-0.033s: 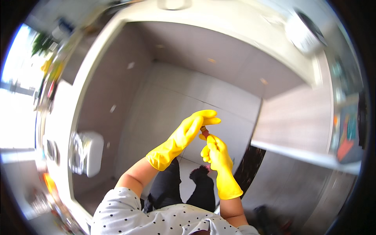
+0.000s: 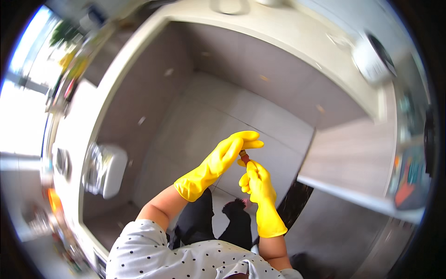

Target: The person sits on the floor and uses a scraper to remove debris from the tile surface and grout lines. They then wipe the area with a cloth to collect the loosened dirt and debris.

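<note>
Both of my hands wear yellow rubber gloves and meet at chest height above the floor. My right hand [image 2: 258, 181] is closed around a small brush-like tool [image 2: 245, 157] with a red-brown handle and a golden-brown band. Its upper end reaches the palm side of my left hand [image 2: 234, 146], and the very tip is hidden there. The fingers of my left hand are stretched out, pointing right. Whether the tool touches the left glove I cannot tell.
Cream counters [image 2: 260, 21] with grey-brown cabinet fronts [image 2: 139, 88] surround the tiled floor [image 2: 209, 107]. A white cylindrical appliance [image 2: 374, 58] stands at the back right. At left, a white container with clear plastic [image 2: 114, 172] sits by the counter edge. A wooden-look panel [image 2: 350, 153] is at right.
The room has turned slightly in view, the counters shifting as my head moves. My hands and the brush-like tool keep nearly the same pose.
</note>
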The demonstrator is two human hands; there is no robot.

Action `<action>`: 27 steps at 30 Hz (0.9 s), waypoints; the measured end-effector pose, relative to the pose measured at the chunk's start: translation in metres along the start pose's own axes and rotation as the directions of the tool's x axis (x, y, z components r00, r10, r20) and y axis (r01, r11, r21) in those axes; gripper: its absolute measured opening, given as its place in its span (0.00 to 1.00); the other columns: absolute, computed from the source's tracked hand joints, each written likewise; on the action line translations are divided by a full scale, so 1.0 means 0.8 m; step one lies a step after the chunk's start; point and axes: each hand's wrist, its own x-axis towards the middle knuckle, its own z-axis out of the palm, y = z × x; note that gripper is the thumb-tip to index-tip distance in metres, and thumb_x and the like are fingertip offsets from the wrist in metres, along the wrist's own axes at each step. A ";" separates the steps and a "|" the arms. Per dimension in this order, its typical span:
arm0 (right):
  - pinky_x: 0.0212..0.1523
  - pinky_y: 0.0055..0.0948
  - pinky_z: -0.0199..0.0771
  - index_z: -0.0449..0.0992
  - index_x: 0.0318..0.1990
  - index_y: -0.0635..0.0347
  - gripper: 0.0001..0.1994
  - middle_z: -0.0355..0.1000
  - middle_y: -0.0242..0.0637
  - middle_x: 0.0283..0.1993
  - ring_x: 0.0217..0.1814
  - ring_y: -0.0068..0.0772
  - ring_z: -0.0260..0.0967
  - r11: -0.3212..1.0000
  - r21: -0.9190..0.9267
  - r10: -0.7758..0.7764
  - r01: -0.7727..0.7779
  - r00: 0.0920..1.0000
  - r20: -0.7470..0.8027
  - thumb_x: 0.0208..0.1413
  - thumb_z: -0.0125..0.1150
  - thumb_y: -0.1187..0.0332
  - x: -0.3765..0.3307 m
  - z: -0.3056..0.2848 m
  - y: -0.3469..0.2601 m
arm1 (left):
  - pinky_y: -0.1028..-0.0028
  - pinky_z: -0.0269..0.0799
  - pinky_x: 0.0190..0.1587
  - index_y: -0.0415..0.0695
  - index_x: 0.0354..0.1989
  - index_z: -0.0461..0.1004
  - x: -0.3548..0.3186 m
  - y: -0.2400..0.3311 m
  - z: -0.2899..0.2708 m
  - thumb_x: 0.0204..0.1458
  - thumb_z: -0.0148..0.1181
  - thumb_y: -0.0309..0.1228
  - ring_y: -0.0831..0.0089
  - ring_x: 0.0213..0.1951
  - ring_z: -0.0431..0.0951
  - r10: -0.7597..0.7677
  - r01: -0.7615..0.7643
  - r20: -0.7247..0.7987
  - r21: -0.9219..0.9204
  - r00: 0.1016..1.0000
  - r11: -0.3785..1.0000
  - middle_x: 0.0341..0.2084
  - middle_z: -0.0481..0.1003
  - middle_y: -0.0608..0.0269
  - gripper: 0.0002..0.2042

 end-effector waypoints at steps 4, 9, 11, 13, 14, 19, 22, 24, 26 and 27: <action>0.14 0.20 0.52 0.77 0.54 0.52 0.19 0.69 0.28 0.20 0.15 0.17 0.58 0.956 -0.284 -0.023 0.080 0.980 0.197 0.69 0.45 0.53 -0.042 0.149 -0.090 | 0.76 0.73 0.41 0.40 0.63 0.66 -0.109 0.126 -0.093 0.70 0.37 0.43 0.74 0.34 0.77 0.206 -0.205 -0.287 0.035 0.936 0.978 0.54 0.76 0.55 0.23; 0.20 0.19 0.61 0.74 0.57 0.56 0.19 0.72 0.31 0.23 0.18 0.18 0.62 0.892 -0.384 0.048 0.236 0.798 0.601 0.70 0.46 0.55 -0.075 0.370 -0.103 | 0.75 0.71 0.43 0.41 0.63 0.65 -0.304 0.199 -0.205 0.70 0.36 0.48 0.73 0.42 0.77 0.336 -0.305 -0.647 0.166 0.684 0.938 0.55 0.75 0.52 0.25; 0.22 0.20 0.64 0.72 0.58 0.60 0.21 0.74 0.33 0.24 0.19 0.20 0.65 0.884 -0.381 0.106 0.272 0.676 0.729 0.70 0.46 0.54 -0.077 0.450 -0.091 | 0.75 0.71 0.44 0.40 0.63 0.65 -0.368 0.209 -0.239 0.69 0.38 0.48 0.67 0.49 0.78 0.366 -0.307 -0.787 0.235 0.496 0.922 0.55 0.75 0.50 0.26; 0.22 0.20 0.64 0.72 0.57 0.63 0.22 0.75 0.34 0.25 0.19 0.20 0.65 0.866 -0.403 0.181 0.297 0.565 0.805 0.70 0.46 0.54 -0.073 0.527 -0.074 | 0.74 0.71 0.46 0.39 0.64 0.64 -0.434 0.205 -0.281 0.69 0.39 0.49 0.63 0.55 0.76 0.406 -0.319 -0.825 0.292 0.392 0.902 0.55 0.74 0.48 0.27; 0.24 0.20 0.65 0.73 0.57 0.63 0.20 0.75 0.33 0.26 0.20 0.20 0.65 0.844 -0.431 0.214 0.320 0.536 0.817 0.70 0.45 0.56 -0.069 0.559 -0.064 | 0.74 0.71 0.46 0.39 0.65 0.64 -0.455 0.202 -0.299 0.69 0.38 0.48 0.63 0.57 0.75 0.415 -0.331 -0.840 0.304 0.349 0.893 0.56 0.74 0.49 0.27; 0.27 0.24 0.70 0.73 0.52 0.60 0.17 0.76 0.33 0.27 0.23 0.24 0.71 0.578 -0.621 0.312 0.530 0.559 0.768 0.69 0.44 0.58 -0.074 0.706 -0.037 | 0.66 0.68 0.61 0.37 0.62 0.66 -0.549 0.182 -0.386 0.70 0.40 0.45 0.61 0.58 0.75 0.440 -0.348 -0.895 0.389 0.077 0.853 0.57 0.72 0.48 0.25; 0.40 0.40 0.75 0.72 0.54 0.48 0.14 0.79 0.38 0.43 0.43 0.36 0.76 -0.013 -0.645 0.228 0.764 0.630 0.742 0.63 0.54 0.58 -0.032 0.756 0.011 | 0.63 0.62 0.67 0.33 0.62 0.64 -0.577 0.155 -0.431 0.68 0.42 0.44 0.57 0.60 0.72 0.310 -0.516 -0.950 0.277 -0.023 0.811 0.59 0.69 0.43 0.25; 0.43 0.48 0.76 0.72 0.53 0.43 0.14 0.79 0.37 0.45 0.49 0.42 0.78 -0.300 -0.521 0.081 0.799 0.565 0.821 0.61 0.57 0.58 -0.022 0.766 0.022 | 0.63 0.60 0.69 0.32 0.63 0.63 -0.586 0.149 -0.451 0.68 0.44 0.44 0.54 0.62 0.69 0.102 -0.667 -0.992 0.122 -0.069 0.735 0.60 0.68 0.42 0.26; 0.37 0.49 0.75 0.72 0.51 0.42 0.12 0.79 0.34 0.39 0.44 0.44 0.78 -0.256 -0.479 -0.006 0.840 0.494 0.869 0.61 0.57 0.57 -0.014 0.770 0.033 | 0.62 0.59 0.69 0.33 0.63 0.64 -0.601 0.141 -0.463 0.70 0.35 0.43 0.53 0.64 0.67 0.007 -0.774 -0.997 0.061 -0.074 0.631 0.63 0.65 0.42 0.26; 0.35 0.49 0.74 0.72 0.48 0.42 0.10 0.78 0.35 0.36 0.42 0.45 0.78 -0.231 -0.454 -0.031 0.860 0.460 0.887 0.61 0.57 0.58 -0.027 0.771 0.022 | 0.61 0.60 0.69 0.33 0.63 0.64 -0.603 0.139 -0.468 0.70 0.33 0.42 0.53 0.64 0.67 -0.045 -0.834 -0.996 0.038 -0.075 0.550 0.63 0.66 0.42 0.26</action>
